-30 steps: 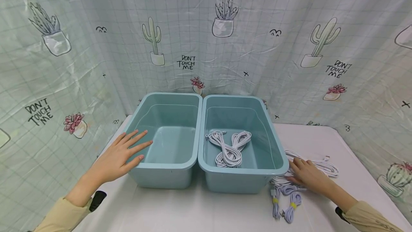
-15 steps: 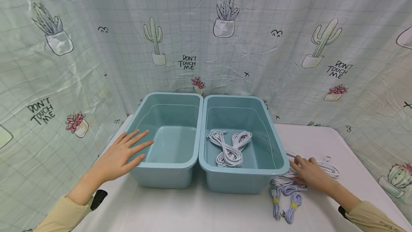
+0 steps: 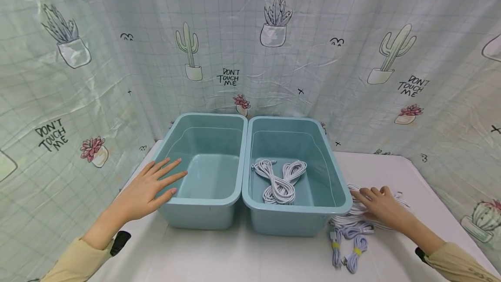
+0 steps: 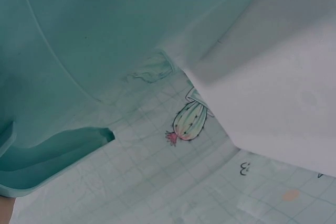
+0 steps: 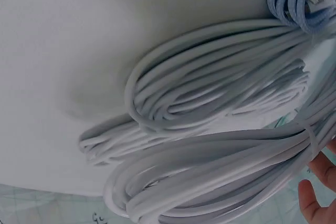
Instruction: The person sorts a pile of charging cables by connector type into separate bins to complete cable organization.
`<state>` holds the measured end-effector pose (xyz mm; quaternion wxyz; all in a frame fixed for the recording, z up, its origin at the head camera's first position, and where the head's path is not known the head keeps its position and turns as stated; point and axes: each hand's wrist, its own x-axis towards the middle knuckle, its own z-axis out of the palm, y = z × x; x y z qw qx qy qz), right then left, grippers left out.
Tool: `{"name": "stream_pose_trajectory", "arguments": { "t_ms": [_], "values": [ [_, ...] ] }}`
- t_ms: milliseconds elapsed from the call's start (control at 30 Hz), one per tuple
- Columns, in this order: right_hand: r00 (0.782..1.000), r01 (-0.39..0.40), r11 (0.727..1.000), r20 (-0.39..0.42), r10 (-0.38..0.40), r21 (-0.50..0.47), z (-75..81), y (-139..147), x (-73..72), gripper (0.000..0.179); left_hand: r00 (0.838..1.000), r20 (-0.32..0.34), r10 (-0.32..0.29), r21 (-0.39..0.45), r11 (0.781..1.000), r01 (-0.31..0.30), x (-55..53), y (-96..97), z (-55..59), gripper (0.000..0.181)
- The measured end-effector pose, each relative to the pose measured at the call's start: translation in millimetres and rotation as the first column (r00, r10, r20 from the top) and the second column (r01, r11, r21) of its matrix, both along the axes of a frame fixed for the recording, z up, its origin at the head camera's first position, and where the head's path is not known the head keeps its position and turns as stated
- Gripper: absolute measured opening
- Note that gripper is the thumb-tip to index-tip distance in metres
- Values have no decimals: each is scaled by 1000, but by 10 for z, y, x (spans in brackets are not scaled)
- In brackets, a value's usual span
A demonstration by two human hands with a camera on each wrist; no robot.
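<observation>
My left hand (image 3: 145, 193) rests with fingers spread over the front-left rim of the left light-blue bin (image 3: 215, 201). In the left wrist view the bin's wall (image 4: 79, 35) fills the upper left. To the right of the other blue bin (image 3: 297, 209), my right hand (image 3: 385, 208) holds a coiled white cable (image 5: 220, 171) at its tied middle. Fingertips (image 5: 321, 169) show beside that tie in the right wrist view. Behind it lies another coiled white cable (image 5: 184, 82) on the table. Two bundled white cables (image 3: 278, 186) lie crossed inside the right bin.
Several pale lavender charging cables lie in front of the white coils, including one with a yellow tie (image 3: 335, 249) and another (image 3: 355, 253). The white table (image 3: 219, 256) meets a printed curtain (image 3: 219, 34) at its back and sides.
My right hand has shifted slightly right and risen a little at the white coils, its fingers showing more. The left hand stays in place on the left bin.
</observation>
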<state>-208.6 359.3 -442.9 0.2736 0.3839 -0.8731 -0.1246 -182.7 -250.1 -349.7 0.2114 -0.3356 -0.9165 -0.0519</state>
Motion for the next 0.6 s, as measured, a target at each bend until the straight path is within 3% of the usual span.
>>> {"name": "stream_pose_trajectory", "arguments": {
  "t_ms": [233, 400, 600],
  "values": [
    [999, -6, 1000, -52, 6, 11, 56, 32, -37, 69, 1000, 10, 5, -5, 1000, -5, -1, -5, 2, 43],
    [1000, 8, 1000, -11, -8, 26, 162, 52, -41, 51, 1000, 11, 6, -2, 1000, -6, -4, -10, 0, 43],
    [999, 27, 999, -29, -25, 45, 309, 71, -79, 64, 1000, 5, -3, 4, 1000, 3, -6, -10, -1, 42]
  ]
}}
